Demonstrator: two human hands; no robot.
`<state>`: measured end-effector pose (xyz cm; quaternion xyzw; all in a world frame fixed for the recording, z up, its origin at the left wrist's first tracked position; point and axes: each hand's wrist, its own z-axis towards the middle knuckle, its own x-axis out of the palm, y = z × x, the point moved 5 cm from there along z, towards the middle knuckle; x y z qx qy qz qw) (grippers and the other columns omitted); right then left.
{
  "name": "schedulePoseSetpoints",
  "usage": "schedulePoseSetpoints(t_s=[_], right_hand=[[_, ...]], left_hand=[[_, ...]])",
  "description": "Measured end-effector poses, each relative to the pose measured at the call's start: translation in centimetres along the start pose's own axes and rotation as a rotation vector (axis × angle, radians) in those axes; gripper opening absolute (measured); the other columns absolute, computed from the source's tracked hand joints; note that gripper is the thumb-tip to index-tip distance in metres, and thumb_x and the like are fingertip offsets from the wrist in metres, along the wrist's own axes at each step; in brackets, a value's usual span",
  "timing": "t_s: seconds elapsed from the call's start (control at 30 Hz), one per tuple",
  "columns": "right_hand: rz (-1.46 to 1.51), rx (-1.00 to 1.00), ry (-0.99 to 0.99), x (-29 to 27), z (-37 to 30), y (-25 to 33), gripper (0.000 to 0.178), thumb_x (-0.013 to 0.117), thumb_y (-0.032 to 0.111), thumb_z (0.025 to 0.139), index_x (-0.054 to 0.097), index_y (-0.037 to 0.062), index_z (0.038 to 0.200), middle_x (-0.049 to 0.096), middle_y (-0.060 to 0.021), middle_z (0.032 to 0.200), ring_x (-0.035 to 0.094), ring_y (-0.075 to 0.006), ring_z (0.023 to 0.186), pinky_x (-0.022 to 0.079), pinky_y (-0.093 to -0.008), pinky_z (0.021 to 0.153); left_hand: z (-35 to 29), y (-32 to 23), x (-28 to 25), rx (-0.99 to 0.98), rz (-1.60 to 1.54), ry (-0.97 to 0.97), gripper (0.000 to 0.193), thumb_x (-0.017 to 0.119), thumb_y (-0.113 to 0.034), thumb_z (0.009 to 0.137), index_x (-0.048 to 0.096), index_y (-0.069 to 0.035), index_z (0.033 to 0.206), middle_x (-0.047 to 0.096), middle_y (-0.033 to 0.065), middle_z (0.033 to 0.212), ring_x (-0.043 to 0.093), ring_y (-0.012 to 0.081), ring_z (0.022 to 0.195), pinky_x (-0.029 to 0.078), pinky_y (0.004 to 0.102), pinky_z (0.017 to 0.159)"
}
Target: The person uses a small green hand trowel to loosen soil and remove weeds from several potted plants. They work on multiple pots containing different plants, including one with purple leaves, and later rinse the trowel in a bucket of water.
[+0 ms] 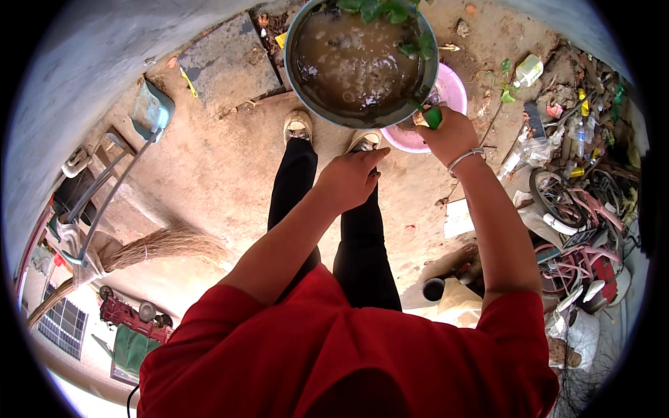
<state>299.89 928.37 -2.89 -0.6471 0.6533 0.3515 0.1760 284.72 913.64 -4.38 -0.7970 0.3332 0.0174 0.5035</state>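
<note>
A large round tub [297, 94] stands ahead of my feet, holding muddy brown water, with green leafy stems [376, 8] over its far edge. My right hand [449, 136] is at the tub's near right edge, fingers closed round a small green piece [433, 117]. A thin green part runs from it to the rim; whether it is a leaf or a tool handle I cannot tell. Over my right shoe hovers my left hand [352, 177], its index finger stretched out, the others partly curled, nothing visible in it. Partly under the tub's right side sits a pink basin [456, 90].
A blue dustpan [155, 111] and a straw broom [150, 247] lie to the left, beside a flat grey slab [230, 63]. Litter [550, 132] and a pink bicycle [582, 223] crowd the right wall. A dark pot [433, 288] stands near my right side.
</note>
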Motion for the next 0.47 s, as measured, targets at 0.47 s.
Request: schedulePoseSetpoints(t_s=[0.47], right_hand=[[0.45, 0.238, -0.148, 4.6, -4.8, 0.1, 0.044, 0.073, 0.037, 0.077, 0.066, 0.0032, 0.104, 0.068, -0.0216, 0.089, 0.066, -0.0388, 0.084, 0.051, -0.0451, 0.074]], left_hand=[[2.8, -2.4, 0.4, 0.085, 0.027, -0.091, 0.048, 0.067, -0.02, 0.082, 0.05, -0.008, 0.125, 0.065, 0.0178, 0.108, 0.065, 0.0365, 0.088, 0.053, 0.044, 0.074]])
